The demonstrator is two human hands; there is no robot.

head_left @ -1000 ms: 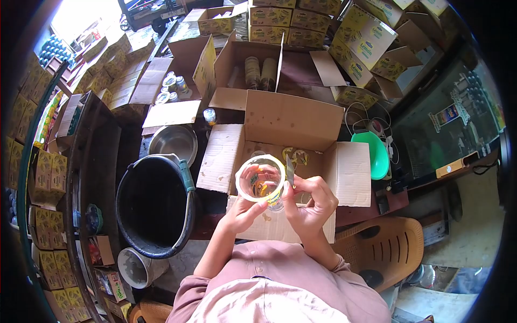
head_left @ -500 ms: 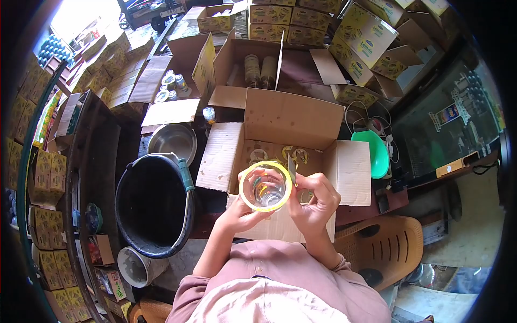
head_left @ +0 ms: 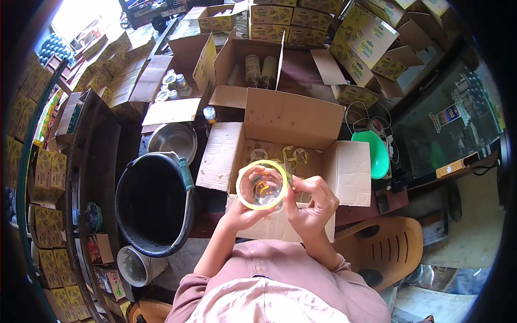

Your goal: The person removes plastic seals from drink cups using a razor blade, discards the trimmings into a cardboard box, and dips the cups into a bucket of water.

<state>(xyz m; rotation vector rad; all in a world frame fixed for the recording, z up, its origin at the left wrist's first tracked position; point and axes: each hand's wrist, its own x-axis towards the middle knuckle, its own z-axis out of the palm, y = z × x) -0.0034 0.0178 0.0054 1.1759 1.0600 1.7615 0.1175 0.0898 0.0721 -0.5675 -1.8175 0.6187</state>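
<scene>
My left hand [head_left: 237,218] is wrapped round a clear plastic cup [head_left: 263,189] with a yellow rim, its mouth tilted up towards me. Fingers of that hand show through the cup's wall. At the cup's right edge, my right hand [head_left: 313,207] pinches a thin knife blade [head_left: 290,176], which lies close against the rim and is mostly hidden from this angle. Below and beyond the cup is an open cardboard box [head_left: 293,116], with yellow and clear ring-shaped strips [head_left: 296,155] on its bottom.
Left of the box stand a black bucket [head_left: 121,207], a steel bowl [head_left: 186,141] and a small white pail [head_left: 132,267]. A green bowl [head_left: 371,153] sits on the right beside white cables. Behind are more cartons, one holding stacked cups [head_left: 253,71]. An orange chair [head_left: 401,242] is at lower right.
The cup has shifted slightly left and turned in my left hand. The blade, upright and plainly visible before, now lies lower along the rim and shows less.
</scene>
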